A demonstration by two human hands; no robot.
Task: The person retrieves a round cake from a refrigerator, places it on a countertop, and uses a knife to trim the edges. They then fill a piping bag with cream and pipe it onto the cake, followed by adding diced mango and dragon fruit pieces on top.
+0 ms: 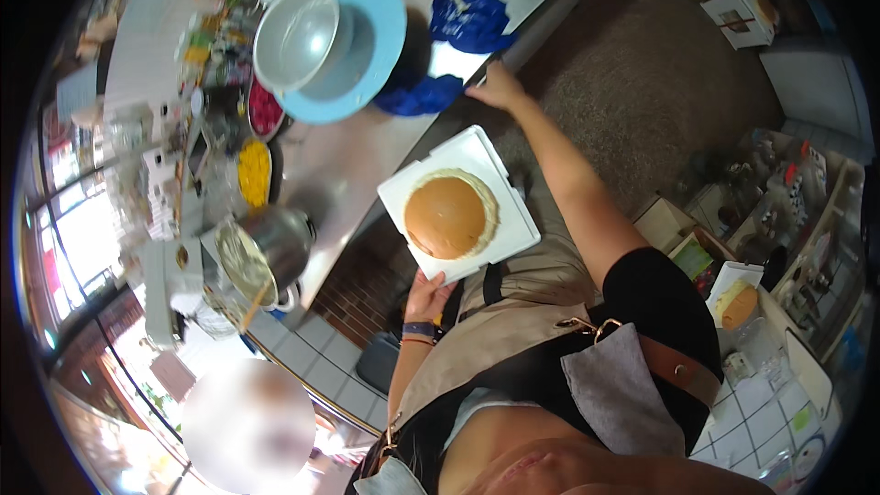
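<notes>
**Cake on bd in L hand, R hand at counter edge**

Head cam (clock dirs from cake): round tan-topped cake (446,215), cream round its R side, sits on white sq. cake board (513,236), mid-view. L hand (427,297) at 6 o'clock grasps bd's near edge. R hand (497,88) at 1, by counter edge, fingertips next to crumpled blue plastic (420,96); can't tell if gripping. At 11: lt-blue disc (380,32) w/ white bowl (298,37) on top. Yellow-filled dish (255,172) btwn 9 & 10; metal mixing pot (286,243) w/ cream approx 9.
</notes>
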